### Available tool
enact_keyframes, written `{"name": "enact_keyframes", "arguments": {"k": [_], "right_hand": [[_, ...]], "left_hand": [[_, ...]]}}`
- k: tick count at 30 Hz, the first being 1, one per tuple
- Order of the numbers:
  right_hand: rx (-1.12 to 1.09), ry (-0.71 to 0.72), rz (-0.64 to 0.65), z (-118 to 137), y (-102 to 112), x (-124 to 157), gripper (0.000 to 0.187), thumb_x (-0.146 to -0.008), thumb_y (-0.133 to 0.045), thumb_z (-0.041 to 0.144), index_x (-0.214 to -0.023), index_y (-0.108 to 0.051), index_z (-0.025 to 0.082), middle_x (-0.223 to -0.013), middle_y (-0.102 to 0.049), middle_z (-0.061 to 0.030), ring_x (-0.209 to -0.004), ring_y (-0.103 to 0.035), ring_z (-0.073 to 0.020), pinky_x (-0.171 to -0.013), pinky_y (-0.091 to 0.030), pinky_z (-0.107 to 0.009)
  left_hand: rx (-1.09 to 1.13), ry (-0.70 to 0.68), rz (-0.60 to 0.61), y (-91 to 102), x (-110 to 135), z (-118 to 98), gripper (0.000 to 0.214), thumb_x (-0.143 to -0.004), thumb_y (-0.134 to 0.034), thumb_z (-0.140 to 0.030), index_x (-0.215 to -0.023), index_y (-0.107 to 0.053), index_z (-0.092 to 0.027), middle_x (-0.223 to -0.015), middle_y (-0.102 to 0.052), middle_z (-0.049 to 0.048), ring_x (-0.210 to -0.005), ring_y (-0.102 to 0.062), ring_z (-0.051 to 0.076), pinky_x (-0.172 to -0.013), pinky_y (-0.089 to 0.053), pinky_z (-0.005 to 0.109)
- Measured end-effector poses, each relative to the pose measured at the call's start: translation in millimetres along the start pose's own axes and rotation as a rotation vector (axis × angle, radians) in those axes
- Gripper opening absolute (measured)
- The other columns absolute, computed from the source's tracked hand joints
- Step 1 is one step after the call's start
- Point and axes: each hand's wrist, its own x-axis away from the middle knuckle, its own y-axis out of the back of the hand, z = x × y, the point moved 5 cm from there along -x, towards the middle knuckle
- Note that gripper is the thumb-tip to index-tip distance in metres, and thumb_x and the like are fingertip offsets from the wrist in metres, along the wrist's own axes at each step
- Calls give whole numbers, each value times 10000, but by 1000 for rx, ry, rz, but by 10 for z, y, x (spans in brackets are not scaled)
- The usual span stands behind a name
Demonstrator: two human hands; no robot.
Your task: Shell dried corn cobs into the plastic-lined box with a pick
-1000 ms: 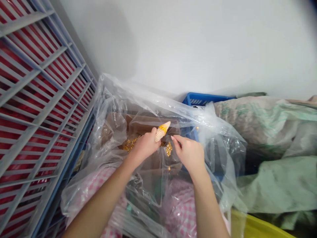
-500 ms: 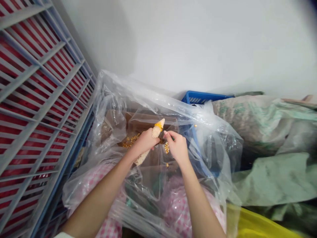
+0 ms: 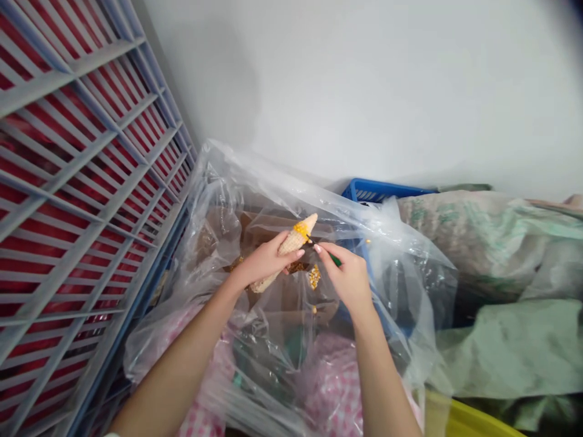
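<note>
My left hand (image 3: 262,262) is wrapped round a mostly stripped corn cob (image 3: 291,244) that keeps a small patch of yellow kernels near its tip. My right hand (image 3: 347,276) pinches a thin tool with a green handle (image 3: 334,260), its dark tip touching the kernel patch. Both hands work over a clear plastic bag (image 3: 255,200) that lines a brown cardboard box (image 3: 268,221). Loose yellow kernels (image 3: 313,276) lie inside the box below the cob.
A grey metal rack with red contents (image 3: 82,182) stands at the left. Behind the bag is a blue plastic crate (image 3: 378,190). Green-printed sacks (image 3: 501,255) pile up on the right, and a yellow bin edge (image 3: 469,419) shows at bottom right. Pink checked cloth (image 3: 334,388) lies under the plastic.
The right hand has come in to the cob's tip and the green-handled tool now shows against the kernels. The left hand has turned the cob flatter, and the view has shifted a little.
</note>
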Motion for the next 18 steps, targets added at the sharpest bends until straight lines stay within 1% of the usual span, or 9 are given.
{"name": "enact_keyframes", "arguments": {"k": [2,4,5,7,10,13,15,18], "right_hand": [[203,49,-21,6,61,15,283,-858,-442,375,-898,-684,233,-850,-706,-25,-731,-629,-151,-633,-382,-226],[367,104,-41,23,70,30,295,-868,-427,363,-874,-693,233,-755,-707,-26,-642,-625,-143,-561,-340,-227],[429,128,-55,34,64,36,305,-873,-416,357,-862,-693,230,-704,-698,-24,-597,-614,-136,-532,-311,-230],[528,146,-69,40,37,42,322,-881,-397,343,-838,-690,218,-625,-672,-23,-525,-582,-123,-495,-252,-240],[596,116,-1,-5,-54,35,327,-878,-396,318,-766,-676,193,-573,-643,-31,-474,-543,-113,-478,-194,-252],[488,37,59,-78,-150,23,311,-877,-396,306,-778,-665,186,-603,-654,-37,-501,-550,-117,-495,-224,-240],[337,-34,57,-117,-198,22,309,-880,-386,314,-820,-660,186,-636,-660,-31,-527,-556,-119,-524,-273,-223],[121,-129,80,-141,-269,38,358,-892,-345,342,-786,-645,178,-653,-655,-18,-551,-554,-113,-540,-319,-197]], "left_hand": [[-204,-31,-73,17,-9,-12,436,-741,-489,-541,-1058,-493,-240,-836,-637,14,-681,-600,163,-600,-433,247],[-380,-22,-151,-3,-27,0,384,-724,-521,-504,-998,-517,-234,-783,-642,16,-698,-604,187,-572,-394,237],[-423,-1,-169,-31,-40,19,342,-725,-527,-459,-981,-518,-232,-765,-643,18,-687,-605,189,-547,-373,231],[-446,47,-160,-114,-69,78,272,-736,-504,-354,-979,-508,-230,-757,-649,27,-656,-611,185,-500,-332,221],[-501,85,-126,-227,-104,162,268,-729,-465,-272,-989,-494,-213,-770,-654,55,-669,-625,204,-471,-294,225],[-527,112,-123,-273,-114,212,289,-715,-462,-255,-998,-486,-202,-799,-655,71,-688,-633,217,-474,-297,233],[-469,131,-108,-291,-106,224,302,-722,-445,-242,-1020,-472,-203,-807,-659,66,-653,-632,197,-479,-314,232],[-470,143,-101,-285,-80,213,292,-736,-435,-252,-1023,-469,-203,-808,-663,67,-651,-635,192,-483,-320,233]]}}
